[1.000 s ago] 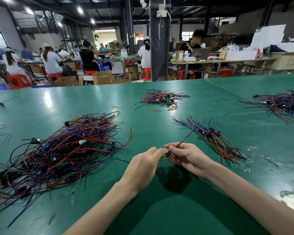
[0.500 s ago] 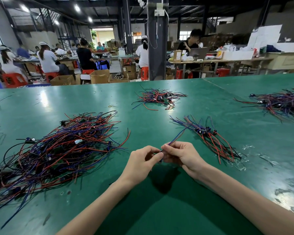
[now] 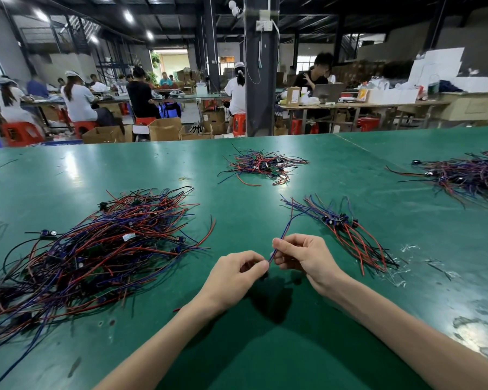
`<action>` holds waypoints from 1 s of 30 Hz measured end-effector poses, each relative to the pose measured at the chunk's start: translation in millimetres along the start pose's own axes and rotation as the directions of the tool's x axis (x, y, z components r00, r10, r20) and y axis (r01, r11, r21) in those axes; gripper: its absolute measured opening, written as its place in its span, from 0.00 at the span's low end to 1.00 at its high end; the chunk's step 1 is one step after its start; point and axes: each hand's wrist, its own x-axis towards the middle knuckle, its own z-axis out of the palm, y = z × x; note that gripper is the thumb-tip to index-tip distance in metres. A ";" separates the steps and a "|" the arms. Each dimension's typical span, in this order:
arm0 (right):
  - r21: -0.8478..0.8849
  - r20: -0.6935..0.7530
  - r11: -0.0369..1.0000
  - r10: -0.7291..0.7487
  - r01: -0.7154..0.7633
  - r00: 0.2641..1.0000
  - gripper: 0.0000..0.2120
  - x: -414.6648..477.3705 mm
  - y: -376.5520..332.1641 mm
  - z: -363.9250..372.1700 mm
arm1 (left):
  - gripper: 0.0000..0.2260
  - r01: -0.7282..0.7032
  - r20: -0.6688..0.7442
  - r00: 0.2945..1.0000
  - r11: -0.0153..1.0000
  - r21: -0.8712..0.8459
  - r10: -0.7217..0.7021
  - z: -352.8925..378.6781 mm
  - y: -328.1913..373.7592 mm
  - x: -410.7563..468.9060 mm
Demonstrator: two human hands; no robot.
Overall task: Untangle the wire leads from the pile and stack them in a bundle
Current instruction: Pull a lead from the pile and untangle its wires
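Note:
A big tangled pile of red, blue and black wire leads (image 3: 96,249) lies on the green table (image 3: 251,347) to my left. A smaller, aligned bundle of leads (image 3: 347,229) lies to the right of my hands. My left hand (image 3: 237,274) and my right hand (image 3: 304,254) are close together in the middle, both pinching one blue wire lead (image 3: 286,230) that rises from my fingers toward the bundle. A small dark part hangs under my left fingertips.
Another small pile of leads (image 3: 262,166) lies farther back at the centre, and a larger one (image 3: 468,175) at the far right. Scraps of clear plastic (image 3: 406,266) lie right of the bundle. People sit at benches beyond the table's far edge.
My hands have risen a little and my right hand has slid along the blue lead, which now stands more upright. The piles have not moved.

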 end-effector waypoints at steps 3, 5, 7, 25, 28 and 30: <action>0.010 0.014 1.000 -0.006 0.006 1.000 0.07 -1.2 1.3 1.0 | 0.05 0.030 -0.018 0.999 0.995 -0.096 -0.032 -0.7 1.5 1.5; 0.015 0.028 1.000 -0.003 0.002 1.000 0.07 -2.3 2.9 2.7 | 0.05 0.027 -0.022 0.999 0.992 -0.123 -0.030 -1.0 0.8 2.7; 0.012 0.038 1.000 0.002 -0.002 0.999 0.07 -2.4 4.5 4.2 | 0.05 0.046 -0.015 0.999 0.985 -0.164 -0.049 -0.8 -1.8 3.1; 0.060 -0.245 0.998 0.027 -0.013 0.969 0.09 19.2 -12.0 -25.3 | 0.06 0.159 0.101 0.985 0.954 -0.253 -0.137 -8.6 -4.8 5.6; 0.085 -0.244 0.996 0.057 -0.038 0.968 0.09 20.4 -13.5 -27.4 | 0.06 0.104 0.073 0.993 0.981 -0.164 -0.093 -10.9 -5.9 7.6; 0.123 -0.224 0.990 0.092 -0.066 0.970 0.10 20.7 -14.5 -27.8 | 0.07 0.079 0.059 0.996 0.991 -0.111 -0.073 -12.4 -7.5 7.4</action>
